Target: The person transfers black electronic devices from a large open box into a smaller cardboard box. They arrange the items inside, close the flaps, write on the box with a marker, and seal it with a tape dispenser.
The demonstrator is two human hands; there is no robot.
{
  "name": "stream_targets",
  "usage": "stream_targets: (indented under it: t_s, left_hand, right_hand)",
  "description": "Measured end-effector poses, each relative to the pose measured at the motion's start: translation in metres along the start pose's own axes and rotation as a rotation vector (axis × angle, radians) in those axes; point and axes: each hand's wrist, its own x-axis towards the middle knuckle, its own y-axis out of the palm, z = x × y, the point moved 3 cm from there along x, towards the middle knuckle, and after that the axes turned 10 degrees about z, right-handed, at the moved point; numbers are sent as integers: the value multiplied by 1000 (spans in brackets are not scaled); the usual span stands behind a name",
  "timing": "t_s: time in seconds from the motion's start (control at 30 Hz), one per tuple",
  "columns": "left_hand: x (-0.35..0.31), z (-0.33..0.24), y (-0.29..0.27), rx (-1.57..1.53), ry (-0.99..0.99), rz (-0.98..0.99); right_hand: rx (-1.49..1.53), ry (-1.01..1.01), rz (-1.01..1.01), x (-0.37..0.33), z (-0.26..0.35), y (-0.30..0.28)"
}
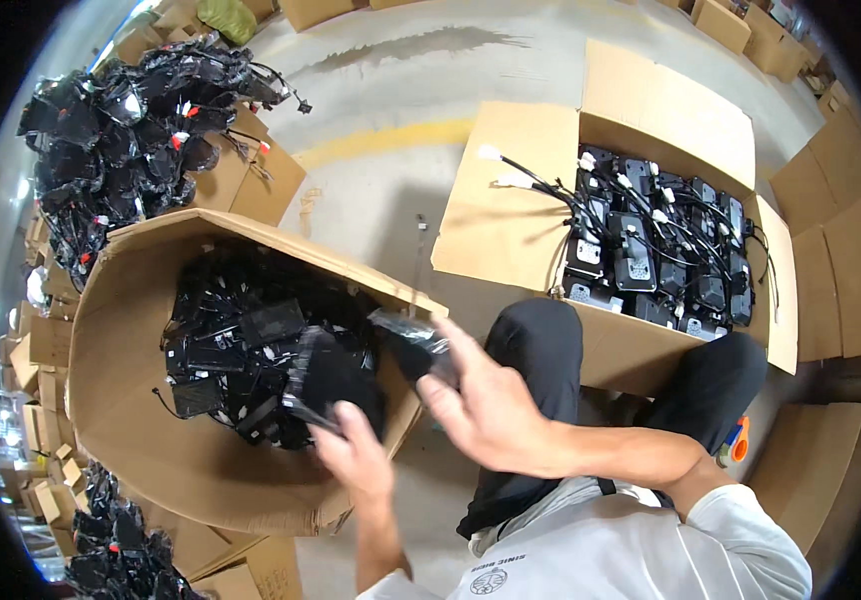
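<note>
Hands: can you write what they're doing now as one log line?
left hand: holds black bagged part over big cardboard box | right hand: holds another bagged part | open box of packed units: beside knees

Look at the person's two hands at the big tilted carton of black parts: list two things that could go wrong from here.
1. The right hand has a blurred black part in clear wrap only at its fingertips, above the tilted carton's rim; it could slip and drop.
2. The left hand grips another black part over a loose heap; trailing cables, like those in the open box of cabled units, might snag.
</note>
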Motion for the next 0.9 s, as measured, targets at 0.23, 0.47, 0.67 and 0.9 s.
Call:
stream_targets:
  t_s: [0.23, 0.47, 0.67, 0.9]
  left_hand:
    - [-30, -52, 62, -341, 228, 298]
    - [-16, -121, 41, 83, 222, 675]
    - [25, -199, 101, -120, 370, 677]
    - [7, -186, 311, -249, 275, 1119]
  right_hand:
    - [-158, -436, -9, -41, -10, -11]
    - [-370, -771, -290, -68, 25, -127]
    - [-160, -696, -209, -90, 11, -199]
    - [486, -551, -487, -134, 0, -307]
